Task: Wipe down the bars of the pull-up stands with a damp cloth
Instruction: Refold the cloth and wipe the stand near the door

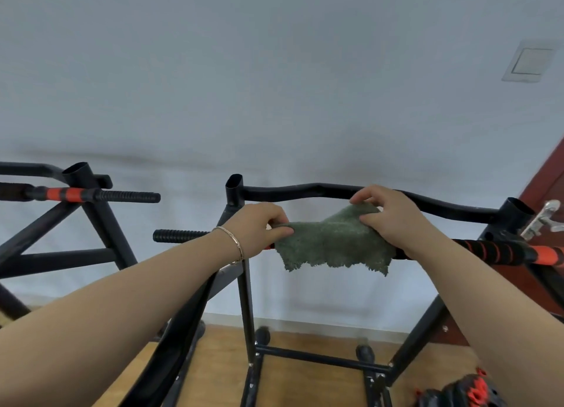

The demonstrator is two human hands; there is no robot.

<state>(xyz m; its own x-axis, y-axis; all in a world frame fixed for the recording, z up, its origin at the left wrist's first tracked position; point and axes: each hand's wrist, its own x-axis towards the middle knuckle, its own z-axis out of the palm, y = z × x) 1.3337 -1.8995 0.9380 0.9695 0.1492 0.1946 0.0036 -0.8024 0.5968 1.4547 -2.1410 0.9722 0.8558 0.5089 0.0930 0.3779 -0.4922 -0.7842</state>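
Note:
A green cloth [334, 243] is spread over the front bar [494, 250] of the nearer pull-up stand, hiding the bar's middle. My left hand [258, 229] pinches the cloth's left corner. At the upper right edge of the cloth, my right hand [389, 216] pinches it. The bar has black foam with orange bands to the right and a ribbed black grip [180, 235] at its left end. Behind my hands runs a wavy black top bar [290, 191].
A second pull-up stand [88, 194] with an orange-and-black bar stands to the left. The near stand's black legs and cross brace [320, 359] reach down to a wooden floor. A white wall is behind. A brown door with a metal handle [543, 219] is at right.

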